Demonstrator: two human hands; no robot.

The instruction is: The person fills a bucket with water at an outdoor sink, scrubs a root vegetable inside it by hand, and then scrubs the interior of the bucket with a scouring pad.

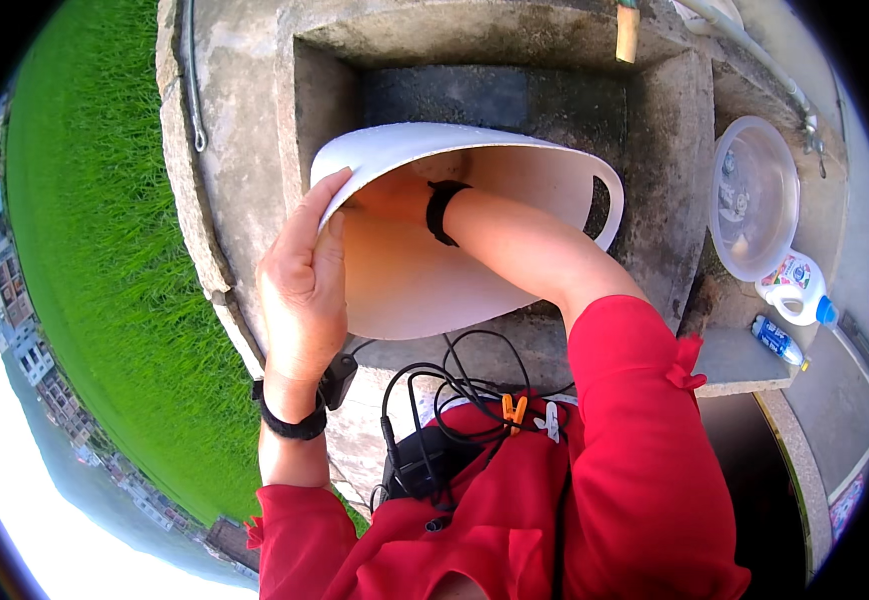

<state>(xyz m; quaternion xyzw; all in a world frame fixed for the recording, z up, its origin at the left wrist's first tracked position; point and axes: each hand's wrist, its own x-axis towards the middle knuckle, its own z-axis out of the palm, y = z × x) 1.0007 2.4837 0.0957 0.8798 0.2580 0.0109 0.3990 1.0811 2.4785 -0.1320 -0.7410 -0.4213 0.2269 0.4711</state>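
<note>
A white, flexible-looking plastic tub is tipped on its side over a concrete wash basin, its mouth towards me. My left hand grips the tub's rim at the left, fingers on the outer wall and thumb at the inner side. Deep inside the tub is my right hand, near the left inner wall. Shadow blurs its fingers, so whether it holds anything cannot be made out. An oval cut-out handle shows at the tub's right end.
On the right ledge are a translucent plastic basin, a white detergent jug and a small blue-labelled bottle. A pipe end juts over the basin. Black cables loop at my waist. Green field borders the left edge.
</note>
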